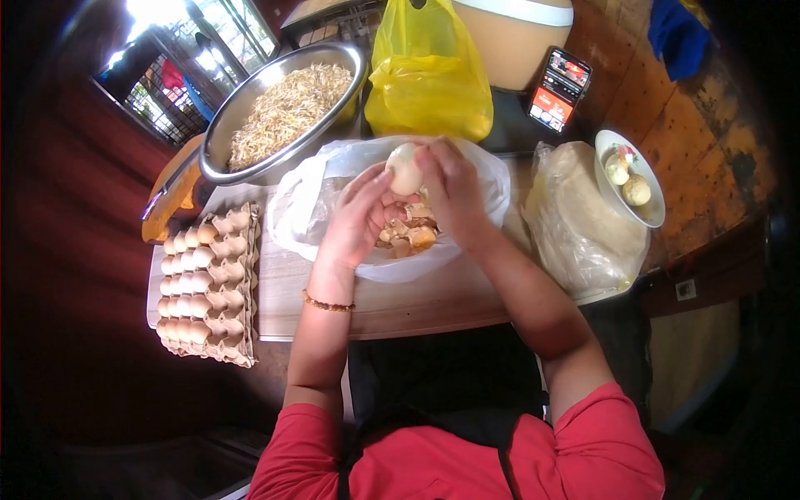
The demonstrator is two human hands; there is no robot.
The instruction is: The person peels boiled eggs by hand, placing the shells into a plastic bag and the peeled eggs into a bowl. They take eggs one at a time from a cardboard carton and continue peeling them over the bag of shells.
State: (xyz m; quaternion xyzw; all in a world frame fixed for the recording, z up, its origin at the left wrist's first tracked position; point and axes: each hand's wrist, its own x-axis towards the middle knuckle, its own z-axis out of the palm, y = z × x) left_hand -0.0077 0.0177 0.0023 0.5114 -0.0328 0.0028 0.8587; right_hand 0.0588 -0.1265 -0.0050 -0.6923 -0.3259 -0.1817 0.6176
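A pale egg (406, 172) is held up over an open white plastic bag (292, 218). My left hand (363, 215) grips it from the left and below, thumb along its side. On the egg's right side, the bent fingers of my right hand (452, 185) press against the surface; their tips are partly hidden. Broken eggshells (408, 236) lie inside the bag just under both hands. To the left, a carton egg tray (237, 293) carries several brown eggs (193, 283) in its left part, while its right cups hold none.
A metal basin (218, 172) of straw-coloured husks (292, 112) stands behind left. A yellow bag (429, 92), a tan bucket (517, 42) and a lit phone (561, 90) are at the back. At right lie a filled clear bag (579, 217) and a bowl (652, 185) with peeled-looking eggs (637, 191).
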